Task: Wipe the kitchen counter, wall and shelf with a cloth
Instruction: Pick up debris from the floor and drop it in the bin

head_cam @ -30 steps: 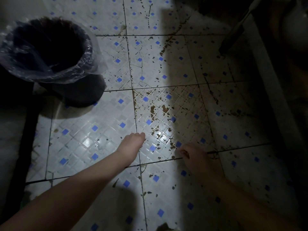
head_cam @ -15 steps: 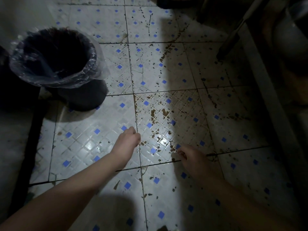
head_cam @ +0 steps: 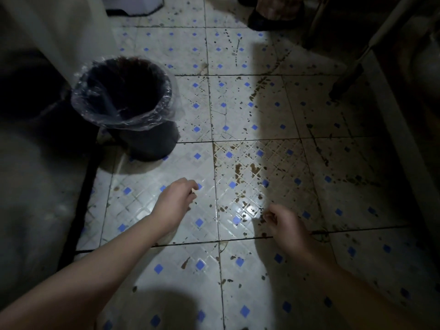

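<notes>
left hand (head_cam: 175, 203) and right hand (head_cam: 285, 226) hang loosely curled, empty, above stained floor tiles (head_cam: 238, 110) near a lined bin (head_cam: 152, 141).

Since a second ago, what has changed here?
The view swung, so the bin sits lower and nearer centre. The left hand drifted left across the floor, fingers curling. The right hand barely moved. Nothing taken or let go; the bin itself stayed put.
</notes>
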The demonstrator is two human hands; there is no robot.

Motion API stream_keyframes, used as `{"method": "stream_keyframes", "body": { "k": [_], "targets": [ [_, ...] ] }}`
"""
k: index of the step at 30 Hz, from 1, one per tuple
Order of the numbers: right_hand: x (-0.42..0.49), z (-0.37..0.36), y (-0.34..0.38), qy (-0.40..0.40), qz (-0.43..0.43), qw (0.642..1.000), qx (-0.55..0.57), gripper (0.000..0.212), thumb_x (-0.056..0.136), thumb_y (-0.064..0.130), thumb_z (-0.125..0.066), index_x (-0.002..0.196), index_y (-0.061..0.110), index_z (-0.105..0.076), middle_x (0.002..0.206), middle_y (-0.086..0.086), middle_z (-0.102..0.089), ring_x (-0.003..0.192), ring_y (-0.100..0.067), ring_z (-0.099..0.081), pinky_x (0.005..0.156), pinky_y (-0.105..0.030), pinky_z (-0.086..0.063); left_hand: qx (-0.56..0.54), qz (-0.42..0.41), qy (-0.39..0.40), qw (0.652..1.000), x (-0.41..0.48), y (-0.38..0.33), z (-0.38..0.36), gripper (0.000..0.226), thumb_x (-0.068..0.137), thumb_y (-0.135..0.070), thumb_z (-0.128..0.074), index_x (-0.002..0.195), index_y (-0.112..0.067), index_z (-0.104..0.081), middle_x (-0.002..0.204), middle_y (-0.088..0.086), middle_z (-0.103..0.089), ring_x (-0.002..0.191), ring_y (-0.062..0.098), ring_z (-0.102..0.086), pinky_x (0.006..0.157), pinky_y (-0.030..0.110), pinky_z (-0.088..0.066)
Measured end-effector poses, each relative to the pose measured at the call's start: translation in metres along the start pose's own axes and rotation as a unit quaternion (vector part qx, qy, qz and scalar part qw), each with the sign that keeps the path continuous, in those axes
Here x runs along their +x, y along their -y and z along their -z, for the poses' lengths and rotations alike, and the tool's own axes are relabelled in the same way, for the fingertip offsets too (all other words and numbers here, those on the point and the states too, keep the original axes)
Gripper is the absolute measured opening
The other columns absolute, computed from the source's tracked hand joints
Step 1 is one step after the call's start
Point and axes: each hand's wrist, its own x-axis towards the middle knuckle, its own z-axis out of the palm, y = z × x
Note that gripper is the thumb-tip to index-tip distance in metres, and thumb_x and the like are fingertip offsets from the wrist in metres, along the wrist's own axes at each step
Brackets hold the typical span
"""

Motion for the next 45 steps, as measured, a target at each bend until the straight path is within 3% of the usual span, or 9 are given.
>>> {"method": "stream_keyframes", "body": {
  "k": [4,7,14,18,24,28,36,42,45],
  "targets": [
    [0.014,-0.004,0.022,0.004,0.005,1.000,-0.014,0.016,0.090,0.011,-0.060,0.101,0.021,-0.065,0.098,0.006,-0.063,0.087,-0.009,-0.061,0.080,-0.032,-0.056,0.009,0.019,-0.030,0.999,-0.005,0.012,0.021,0.015,0.090,-0.010,-0.058,0.102,-0.016,-0.064,0.094,0.000,-0.058,0.077,0.017,-0.057,0.056,0.019,-0.039],
    [0.023,-0.004,0.037,0.004,0.031,0.999,-0.021,0.017,0.089,0.011,-0.061,0.101,0.021,-0.065,0.099,0.008,-0.065,0.086,-0.008,-0.062,0.081,-0.032,-0.057,0.022,0.022,-0.060,0.998,-0.009,0.015,0.041,0.012,0.090,-0.011,-0.058,0.099,-0.013,-0.066,0.097,0.005,-0.061,0.085,0.023,-0.060,0.070,0.033,-0.048],
    [0.053,0.004,0.077,-0.027,0.105,0.993,-0.041,0.012,0.091,0.017,-0.058,0.100,0.021,-0.066,0.095,0.005,-0.069,0.076,-0.008,-0.062,0.071,-0.035,-0.058,0.023,0.014,-0.137,0.990,-0.010,0.017,0.095,0.012,0.092,-0.018,-0.055,0.095,-0.013,-0.066,0.094,0.007,-0.063,0.087,0.026,-0.059,0.065,0.030,-0.040],
    [0.078,0.021,0.100,-0.067,0.133,0.988,-0.045,0.015,0.091,0.015,-0.059,0.102,0.017,-0.069,0.094,0.003,-0.071,0.068,-0.002,-0.058,0.066,-0.025,-0.052,0.020,0.025,-0.175,0.984,-0.003,0.014,0.129,0.012,0.091,-0.017,-0.055,0.097,-0.014,-0.065,0.099,0.007,-0.068,0.093,0.029,-0.062,0.076,0.041,-0.050],
    [0.106,0.028,0.123,-0.087,0.122,0.988,-0.021,0.011,0.090,0.017,-0.059,0.093,0.021,-0.069,0.083,0.006,-0.068,0.062,-0.007,-0.061,0.064,-0.031,-0.051,0.014,0.012,-0.207,0.978,0.013,0.005,0.155,0.011,0.089,-0.016,-0.058,0.095,-0.015,-0.066,0.101,0.006,-0.068,0.097,0.028,-0.061,0.081,0.042,-0.050],
    [0.116,0.009,0.117,-0.046,0.109,0.992,-0.032,0.012,0.091,0.018,-0.058,0.096,0.020,-0.068,0.090,0.005,-0.069,0.073,-0.013,-0.062,0.065,-0.031,-0.051,0.007,0.004,-0.171,0.985,0.021,0.000,0.132,0.010,0.088,-0.017,-0.059,0.094,-0.015,-0.067,0.100,0.004,-0.067,0.095,0.025,-0.061,0.074,0.032,-0.047],
    [0.125,-0.014,0.091,-0.014,0.080,0.996,-0.024,0.012,0.090,0.016,-0.058,0.098,0.018,-0.068,0.096,0.002,-0.070,0.082,-0.015,-0.064,0.076,-0.038,-0.055,0.008,-0.018,-0.066,0.998,0.050,-0.003,0.060,0.016,0.094,-0.019,-0.052,0.100,-0.014,-0.065,0.101,0.005,-0.067,0.094,0.026,-0.061,0.075,0.036,-0.049],
    [0.125,-0.015,0.050,-0.031,0.037,0.999,-0.008,0.008,0.087,0.013,-0.064,0.091,0.020,-0.068,0.091,0.004,-0.069,0.076,-0.012,-0.064,0.069,-0.033,-0.055,0.005,-0.013,-0.006,1.000,0.085,-0.009,0.006,0.025,0.093,-0.009,-0.047,0.111,-0.018,-0.061,0.102,0.009,-0.067,0.087,0.029,-0.063,0.072,0.034,-0.049],
    [0.121,-0.014,0.031,-0.019,0.031,0.999,-0.008,0.011,0.086,0.009,-0.065,0.091,0.019,-0.067,0.091,0.004,-0.068,0.079,-0.011,-0.063,0.073,-0.034,-0.056,0.000,-0.009,0.005,1.000,0.099,-0.012,-0.014,0.028,0.091,-0.004,-0.048,0.112,-0.018,-0.061,0.099,0.009,-0.067,0.087,0.028,-0.063,0.071,0.033,-0.049]
  ]
}}
